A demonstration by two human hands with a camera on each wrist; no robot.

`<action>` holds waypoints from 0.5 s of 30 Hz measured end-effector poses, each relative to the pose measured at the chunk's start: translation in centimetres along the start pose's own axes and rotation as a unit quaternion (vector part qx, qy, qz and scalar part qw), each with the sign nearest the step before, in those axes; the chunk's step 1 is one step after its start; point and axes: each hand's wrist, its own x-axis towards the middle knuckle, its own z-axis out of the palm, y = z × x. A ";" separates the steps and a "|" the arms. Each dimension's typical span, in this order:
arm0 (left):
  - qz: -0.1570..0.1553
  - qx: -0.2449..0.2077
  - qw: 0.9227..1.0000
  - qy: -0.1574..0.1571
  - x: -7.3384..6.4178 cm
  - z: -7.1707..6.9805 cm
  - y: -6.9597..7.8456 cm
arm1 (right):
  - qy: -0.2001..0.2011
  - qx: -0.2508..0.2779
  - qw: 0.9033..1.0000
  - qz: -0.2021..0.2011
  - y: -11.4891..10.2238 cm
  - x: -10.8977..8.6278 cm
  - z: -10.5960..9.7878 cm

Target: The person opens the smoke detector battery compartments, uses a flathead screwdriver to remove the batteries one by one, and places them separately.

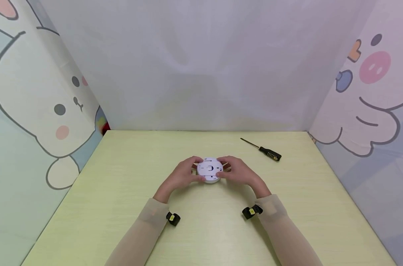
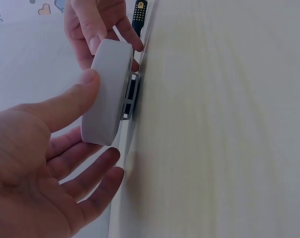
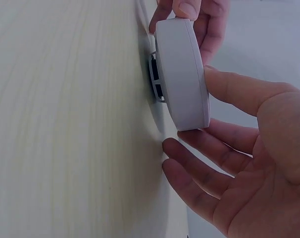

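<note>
A round white smoke detector [image 1: 209, 172] is between both hands near the middle of the table, its flat back with printed marks and slots turned up. My left hand [image 1: 184, 173] pinches its left edge, thumb on the near upper rim and fingers at the far side. On the opposite edge, my right hand [image 1: 239, 170] holds it the same way. Seen side-on in the left wrist view, the smoke detector [image 2: 108, 94] has a smooth white wall and a dark vented part [image 2: 130, 96] facing down, close over the tabletop. The lower fingers of each hand are spread beside it.
A black-handled screwdriver [image 1: 270, 153] lies at the back right of the pale wooden table [image 1: 128, 166], its shaft pointing back and left. A plain white sheet [image 1: 201, 74] hangs behind the table, and printed cartoon sheets line both sides.
</note>
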 end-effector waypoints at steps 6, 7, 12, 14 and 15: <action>-0.006 0.008 1.000 0.003 0.1 0.1 0.1 | -0.002 0.000 1.000 -0.001 0.0 0.0 0.0; -0.008 0.009 1.000 0.004 0.1 0.1 0.1 | -0.002 0.000 1.000 0.000 0.0 0.0 0.0; -0.015 0.013 1.000 0.008 0.1 0.2 0.2 | -0.003 -0.001 1.000 0.003 -0.3 -0.1 -0.1; -0.013 0.013 1.000 0.007 0.1 0.2 0.2 | -0.003 -0.001 1.000 0.001 -0.2 -0.1 -0.1; -0.012 0.013 1.000 0.006 0.1 0.2 0.2 | -0.003 -0.002 1.000 0.000 -0.1 -0.1 -0.1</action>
